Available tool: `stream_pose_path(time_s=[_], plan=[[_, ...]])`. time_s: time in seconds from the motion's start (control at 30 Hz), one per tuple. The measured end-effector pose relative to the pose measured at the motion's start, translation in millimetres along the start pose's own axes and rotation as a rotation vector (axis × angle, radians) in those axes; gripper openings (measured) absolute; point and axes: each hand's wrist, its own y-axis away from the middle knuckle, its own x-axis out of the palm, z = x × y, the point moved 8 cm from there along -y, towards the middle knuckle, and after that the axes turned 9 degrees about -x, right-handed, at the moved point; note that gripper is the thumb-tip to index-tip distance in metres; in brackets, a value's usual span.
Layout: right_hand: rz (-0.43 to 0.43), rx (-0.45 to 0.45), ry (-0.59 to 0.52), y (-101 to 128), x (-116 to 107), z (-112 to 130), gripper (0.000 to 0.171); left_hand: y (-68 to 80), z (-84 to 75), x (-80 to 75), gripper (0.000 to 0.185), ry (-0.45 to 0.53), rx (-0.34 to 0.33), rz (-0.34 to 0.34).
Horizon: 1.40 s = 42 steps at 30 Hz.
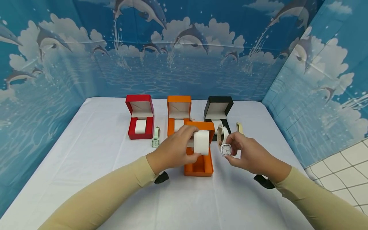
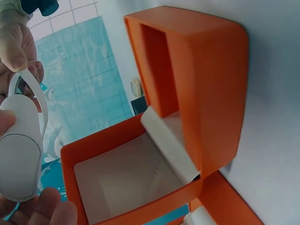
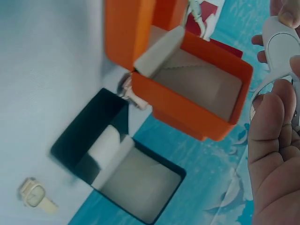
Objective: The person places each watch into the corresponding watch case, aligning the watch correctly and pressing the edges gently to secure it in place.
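Note:
My left hand [image 1: 175, 148] grips a white watch cushion [image 1: 201, 142] between thumb and fingers, above an open orange watch box [image 1: 198, 169]. The slot in this box's base shows bare orange walls. To the right, my right hand [image 1: 253, 156] pinches a white wristwatch [image 1: 226, 149] by its strap, dial facing me. In the left wrist view, the strap loop stands right behind the cushion [image 2: 19, 150], beside the box [image 2: 218, 93]. The right wrist view has the fingers of my right hand [image 3: 276, 150] on the strap, close to the cushion [image 3: 283, 49].
Behind stand an open red box [image 1: 141, 127], a second orange box [image 1: 179, 105] and a black box [image 1: 219, 107], each with a white cushion. A pale green watch [image 1: 156, 140] lies beside the red box. A cream watch [image 3: 33, 194] lies right of the black box. A pinkish watch [image 3: 136, 96] shows between boxes.

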Motion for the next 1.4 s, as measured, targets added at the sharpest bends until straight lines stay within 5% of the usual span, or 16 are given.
stream_pose_path(time_s=[0.7,1.03,1.4], plan=[[-0.014,-0.091,-0.191,-18.1,-2.9,25.3,0.045,-1.8,-4.5,-18.4,0.071,0.12,0.009,-0.015],[0.002,-0.065,-0.118,-25.2,1.0,24.3,0.045,-1.1,-3.0,-18.1,0.072,0.134,-0.002,0.0],[0.016,-0.105,-0.177,-29.4,5.6,29.7,0.046,-1.2,3.3,-16.3,0.074,0.197,-0.034,0.057]])
